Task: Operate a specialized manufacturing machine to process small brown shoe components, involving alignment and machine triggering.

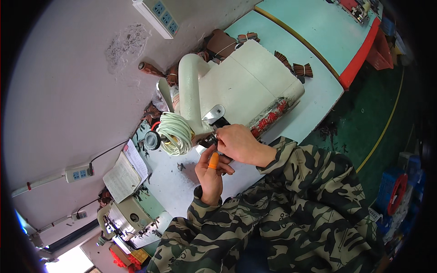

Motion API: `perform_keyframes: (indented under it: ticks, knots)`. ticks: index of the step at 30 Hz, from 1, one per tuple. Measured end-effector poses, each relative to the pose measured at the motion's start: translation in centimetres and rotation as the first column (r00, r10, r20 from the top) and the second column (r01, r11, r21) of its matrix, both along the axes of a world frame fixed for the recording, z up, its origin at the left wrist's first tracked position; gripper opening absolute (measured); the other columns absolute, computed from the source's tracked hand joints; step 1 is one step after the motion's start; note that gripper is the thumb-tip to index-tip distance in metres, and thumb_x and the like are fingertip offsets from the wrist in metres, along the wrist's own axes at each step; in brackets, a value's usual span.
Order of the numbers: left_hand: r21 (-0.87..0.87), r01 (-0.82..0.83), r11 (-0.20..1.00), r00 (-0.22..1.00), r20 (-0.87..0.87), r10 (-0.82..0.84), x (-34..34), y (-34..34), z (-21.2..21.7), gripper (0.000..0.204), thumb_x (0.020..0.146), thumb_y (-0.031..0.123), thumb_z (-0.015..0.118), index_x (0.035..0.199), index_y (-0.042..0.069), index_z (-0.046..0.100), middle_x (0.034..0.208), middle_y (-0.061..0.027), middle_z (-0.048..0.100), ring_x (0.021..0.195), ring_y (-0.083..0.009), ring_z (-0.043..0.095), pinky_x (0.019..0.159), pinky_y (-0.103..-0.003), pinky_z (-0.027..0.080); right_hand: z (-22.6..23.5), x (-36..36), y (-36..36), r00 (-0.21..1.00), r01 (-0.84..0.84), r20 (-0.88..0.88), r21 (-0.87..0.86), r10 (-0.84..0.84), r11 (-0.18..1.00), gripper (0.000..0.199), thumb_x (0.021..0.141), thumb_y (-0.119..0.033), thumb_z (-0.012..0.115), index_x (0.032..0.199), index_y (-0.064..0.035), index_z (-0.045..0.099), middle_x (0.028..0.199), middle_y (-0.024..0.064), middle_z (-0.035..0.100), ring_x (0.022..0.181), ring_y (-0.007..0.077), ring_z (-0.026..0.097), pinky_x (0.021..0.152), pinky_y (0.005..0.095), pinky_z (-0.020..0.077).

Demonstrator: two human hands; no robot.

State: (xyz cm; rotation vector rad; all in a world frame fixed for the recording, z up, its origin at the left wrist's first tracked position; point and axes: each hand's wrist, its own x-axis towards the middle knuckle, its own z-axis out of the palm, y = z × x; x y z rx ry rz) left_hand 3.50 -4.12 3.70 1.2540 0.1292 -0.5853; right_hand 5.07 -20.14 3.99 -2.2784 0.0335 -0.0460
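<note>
Hands (227, 152) at sewing machine (241, 86) | machine's long axis runs upper-right

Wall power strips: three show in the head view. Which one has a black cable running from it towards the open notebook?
The small power strip at left, just left of the open notebook. The long strip at top and the low one show no such cable.

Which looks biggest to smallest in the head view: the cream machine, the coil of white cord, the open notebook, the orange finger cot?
1. cream machine
2. open notebook and coil of white cord: too alike to rank
3. orange finger cot
</note>
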Motion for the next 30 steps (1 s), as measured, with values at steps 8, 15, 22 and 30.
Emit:
perform_keyframes:
  ticks: [8,15,22,30]
  knots:
    - [0.009,0.011,1.0,1.0,-0.025,-0.011,0.0,0.0,0.0,0.032,0.099,0.014,0.045,0.126,-0.003,0.047,0.078,-0.0181,0.062,0.052,-0.025,0.062,0.047,-0.031,0.051,0.0,-0.2,-1.2,0.999,0.024,-0.048,0.181,-0.016,0.983,0.014,0.075,-0.012,0.06,0.076,0.0015,0.063,0.068,0.0184,0.062,0.068,0.0354,0.063,0.062,0.0416,0.05]
    - [-0.009,0.015,1.0,1.0,-0.004,-0.015,0.0,0.0,0.0,0.032,0.098,0.013,0.045,0.126,-0.003,0.048,0.078,-0.0179,0.063,0.051,-0.0245,0.061,0.047,-0.031,0.05,-0.1,0.7,-2.3,0.986,-0.159,0.063,0.13,0.152,0.979,0.018,0.077,-0.017,0.062,0.079,0.0007,0.066,0.073,0.018,0.064,0.069,0.0351,0.063,0.065,0.0415,0.051]
    - [0.011,0.007,1.0,1.0,-0.004,-0.007,0.0,-0.2,0.2,0.032,0.098,0.013,0.045,0.126,-0.004,0.048,0.078,-0.0168,0.063,0.052,-0.0235,0.062,0.047,-0.03,0.05,0.1,1.0,-0.7,0.995,-0.099,-0.026,-0.028,0.098,0.995,0.015,0.076,-0.015,0.059,0.073,-0.0001,0.062,0.07,0.0181,0.062,0.067,0.0374,0.062,0.063,0.0439,0.0504]
    - [0.012,0.026,1.0,1.0,-0.017,-0.025,0.0,0.0,0.1,0.032,0.098,0.013,0.045,0.126,-0.003,0.048,0.079,-0.017,0.063,0.052,-0.0237,0.062,0.047,-0.03,0.051,-0.1,0.7,-1.1,0.997,-0.016,-0.075,0.153,0.028,0.988,0.015,0.073,-0.013,0.061,0.073,0.0023,0.062,0.068,0.0193,0.062,0.065,0.0369,0.063,0.061,0.0411,0.0504]
